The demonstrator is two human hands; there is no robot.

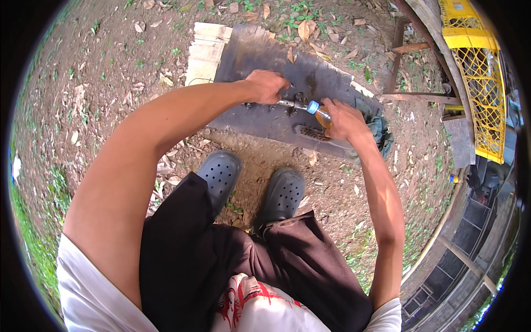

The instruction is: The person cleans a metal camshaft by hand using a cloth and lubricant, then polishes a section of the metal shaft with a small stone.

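Observation:
My left hand (267,86) is closed around one end of a metal rod-like part (292,104) above a dark, stained board (265,54). My right hand (344,118) holds a small clear plastic bottle (322,118) of amber liquid, tilted so that its light blue cap (312,107) is at the right end of the metal part. Several small dark metal pieces lie on the board around the part. Just below the bottle, a brush (313,133) with its bristles up rests on the board. Beside my right wrist is a crumpled dark green cloth (375,124).
The board lies on bare soil with dry leaves, a pale wooden piece (207,50) at its left end. My grey clogs (286,191) stand close below it. To the right are a wooden frame (421,97), a yellow plastic crate (483,95) and a bamboo pole (435,228).

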